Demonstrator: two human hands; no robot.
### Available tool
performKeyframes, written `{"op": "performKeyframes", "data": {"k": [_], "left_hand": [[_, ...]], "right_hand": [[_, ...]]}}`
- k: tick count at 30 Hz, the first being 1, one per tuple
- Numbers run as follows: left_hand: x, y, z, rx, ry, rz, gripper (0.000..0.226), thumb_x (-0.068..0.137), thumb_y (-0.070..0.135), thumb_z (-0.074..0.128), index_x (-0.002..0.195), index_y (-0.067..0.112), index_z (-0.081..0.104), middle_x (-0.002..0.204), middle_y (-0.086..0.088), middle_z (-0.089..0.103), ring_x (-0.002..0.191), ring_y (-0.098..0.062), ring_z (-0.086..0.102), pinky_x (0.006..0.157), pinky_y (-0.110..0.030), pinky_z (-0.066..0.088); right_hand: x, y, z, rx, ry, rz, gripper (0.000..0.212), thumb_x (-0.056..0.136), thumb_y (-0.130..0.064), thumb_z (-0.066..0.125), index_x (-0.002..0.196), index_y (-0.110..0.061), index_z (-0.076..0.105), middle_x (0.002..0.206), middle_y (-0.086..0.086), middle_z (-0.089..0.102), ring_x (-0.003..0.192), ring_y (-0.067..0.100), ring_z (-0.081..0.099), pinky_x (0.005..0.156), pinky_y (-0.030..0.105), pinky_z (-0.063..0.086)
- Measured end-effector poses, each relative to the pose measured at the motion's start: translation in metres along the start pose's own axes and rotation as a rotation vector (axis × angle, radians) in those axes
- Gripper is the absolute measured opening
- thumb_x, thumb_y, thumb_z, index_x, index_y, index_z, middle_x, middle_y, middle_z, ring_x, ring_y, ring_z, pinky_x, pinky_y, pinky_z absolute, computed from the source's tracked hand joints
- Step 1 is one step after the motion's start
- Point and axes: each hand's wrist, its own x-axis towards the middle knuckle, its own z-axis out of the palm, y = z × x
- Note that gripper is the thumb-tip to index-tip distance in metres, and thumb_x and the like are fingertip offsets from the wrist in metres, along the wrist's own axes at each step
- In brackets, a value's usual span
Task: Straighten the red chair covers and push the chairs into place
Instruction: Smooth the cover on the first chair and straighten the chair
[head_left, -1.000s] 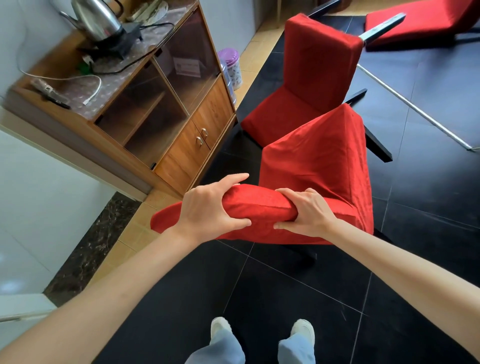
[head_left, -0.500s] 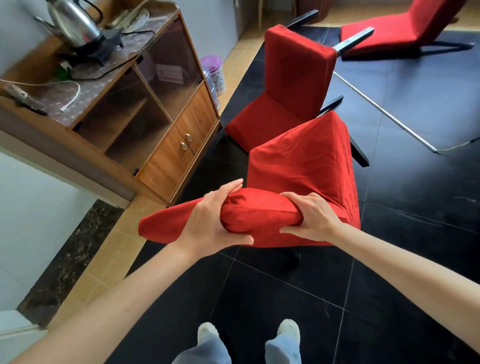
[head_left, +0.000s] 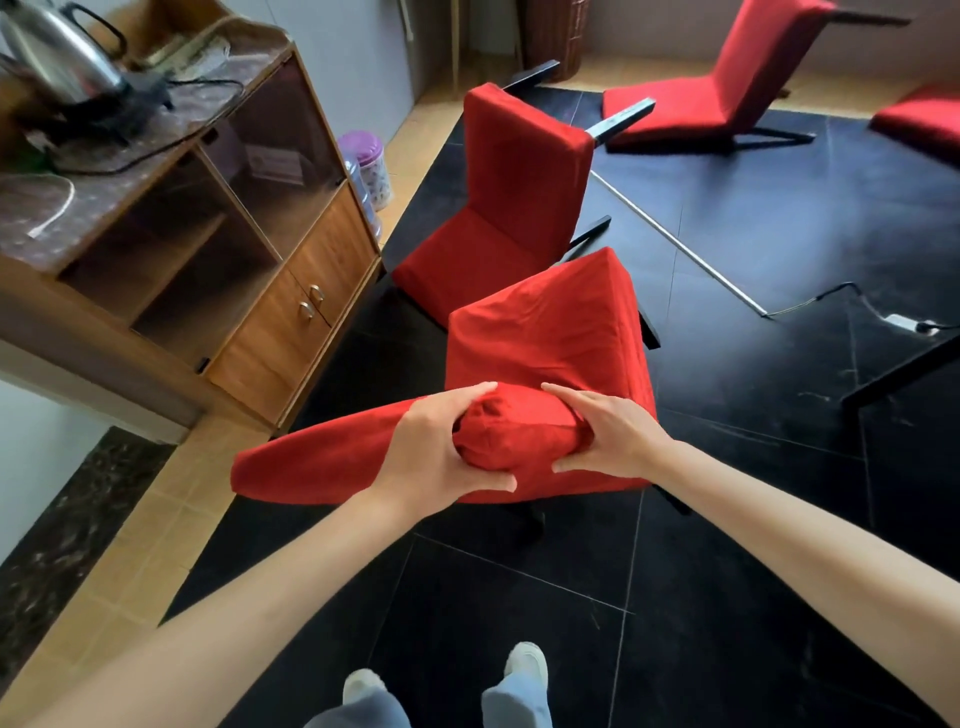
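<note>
The near chair (head_left: 550, 353) wears a red cover (head_left: 524, 436) of soft matte cloth, a little like suede, with loose folds on its seat. Its padded back top is a thick rounded roll, and this roll lies across the view from left to right; the seat points away from the person, toward the second chair (head_left: 498, 208). At the left end an empty part of the cover sticks out flat and tapered over the tan tiles.

The left hand (head_left: 441, 452) has its grip closed around the roll, fingers over the top and thumb underneath, and the cloth bunches there. The right hand (head_left: 608, 436) grips the roll from the other side in the same manner.

The second chair stands just in front, its seat turned toward the wooden cabinet (head_left: 291, 291) with glass doors and metal handles. A steel kettle (head_left: 57, 52) sits on the cabinet top. The floor (head_left: 727, 519) is of glossy black tiles. A third red chair (head_left: 727, 88) stands far behind.
</note>
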Motion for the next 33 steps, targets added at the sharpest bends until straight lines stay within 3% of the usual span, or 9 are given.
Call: {"op": "performKeyframes", "data": {"k": [3, 5, 8, 11, 16, 22, 25, 29, 33], "left_hand": [[0.007, 0.016, 0.007, -0.06, -0.093, 0.031, 0.114, 0.046, 0.035, 0.095, 0.145, 0.021, 0.041, 0.14, 0.001, 0.052, 0.131, -0.011, 0.044, 0.116, -0.029, 0.019], [0.009, 0.018, 0.012, -0.099, -0.21, 0.067, 0.129, 0.046, 0.035, 0.094, 0.152, 0.03, 0.02, 0.147, 0.007, 0.039, 0.139, -0.008, 0.028, 0.115, -0.026, 0.006], [0.005, -0.002, 0.009, 0.023, -0.253, 0.048, 0.142, 0.046, 0.039, 0.092, 0.15, 0.039, -0.004, 0.158, 0.007, 0.018, 0.146, -0.013, 0.007, 0.116, -0.041, -0.001], [-0.006, -0.036, -0.001, 0.295, -0.272, -0.051, 0.141, 0.046, 0.046, 0.09, 0.153, 0.03, -0.001, 0.158, 0.003, 0.023, 0.147, -0.021, 0.016, 0.116, -0.054, 0.007], [-0.009, -0.053, 0.004, 0.325, -0.283, -0.052, 0.129, 0.052, 0.045, 0.09, 0.154, 0.027, 0.013, 0.149, 0.001, 0.042, 0.137, -0.019, 0.039, 0.113, -0.047, 0.025], [0.0, -0.04, 0.014, 0.249, -0.274, 0.031, 0.119, 0.052, 0.039, 0.091, 0.151, 0.021, 0.028, 0.142, 0.0, 0.051, 0.131, -0.02, 0.048, 0.11, -0.049, 0.032], [0.004, -0.033, 0.019, 0.276, -0.278, 0.049, 0.115, 0.054, 0.043, 0.09, 0.15, 0.022, 0.03, 0.14, 0.001, 0.053, 0.129, -0.019, 0.049, 0.11, -0.05, 0.032], [0.009, -0.027, 0.029, 0.293, -0.279, 0.055, 0.119, 0.051, 0.05, 0.088, 0.151, 0.025, 0.028, 0.14, 0.003, 0.053, 0.129, -0.02, 0.048, 0.112, -0.055, 0.025], [0.007, -0.037, 0.027, 0.314, -0.331, 0.002, 0.131, 0.048, 0.056, 0.085, 0.153, 0.031, 0.011, 0.148, 0.003, 0.04, 0.136, -0.018, 0.035, 0.113, -0.057, 0.018]], "right_hand": [[-0.01, 0.007, -0.013, -0.035, -0.026, 0.042, 0.115, 0.051, -0.078, 0.068, 0.149, -0.048, 0.014, 0.14, -0.004, 0.053, 0.119, 0.023, 0.057, 0.093, 0.035, 0.046], [-0.019, 0.011, -0.022, -0.052, -0.034, 0.071, 0.12, 0.047, -0.078, 0.069, 0.149, -0.049, 0.012, 0.14, -0.005, 0.053, 0.121, 0.022, 0.056, 0.093, 0.034, 0.045], [-0.034, 0.013, -0.033, -0.02, 0.011, 0.103, 0.124, 0.043, -0.073, 0.076, 0.148, -0.05, 0.014, 0.138, -0.009, 0.054, 0.122, 0.019, 0.055, 0.092, 0.029, 0.043], [-0.048, 0.009, -0.043, 0.057, 0.097, 0.082, 0.126, 0.04, -0.065, 0.083, 0.147, -0.051, 0.019, 0.138, -0.013, 0.054, 0.122, 0.014, 0.052, 0.09, 0.019, 0.037], [-0.07, -0.001, -0.059, 0.154, 0.176, 0.038, 0.126, 0.038, -0.056, 0.089, 0.142, -0.057, 0.017, 0.13, -0.027, 0.043, 0.124, 0.011, 0.049, 0.093, 0.009, 0.03], [-0.091, -0.011, -0.071, 0.237, 0.242, 0.049, 0.125, 0.036, -0.06, 0.084, 0.141, -0.064, 0.016, 0.136, -0.016, 0.05, 0.126, 0.007, 0.049, 0.104, 0.026, 0.037], [-0.098, -0.011, -0.075, 0.209, 0.244, 0.033, 0.123, 0.039, -0.062, 0.081, 0.144, -0.06, 0.015, 0.129, -0.022, 0.048, 0.119, -0.007, 0.043, 0.1, 0.022, 0.034], [-0.107, 0.0, -0.078, 0.215, 0.266, 0.072, 0.124, 0.04, -0.044, 0.092, 0.141, -0.06, 0.021, 0.122, -0.019, 0.052, 0.114, -0.005, 0.047, 0.098, 0.006, 0.03], [-0.116, 0.007, -0.083, 0.204, 0.285, 0.113, 0.122, 0.041, -0.039, 0.094, 0.14, -0.057, 0.026, 0.123, -0.015, 0.056, 0.115, 0.003, 0.052, 0.101, 0.024, 0.039]]}}
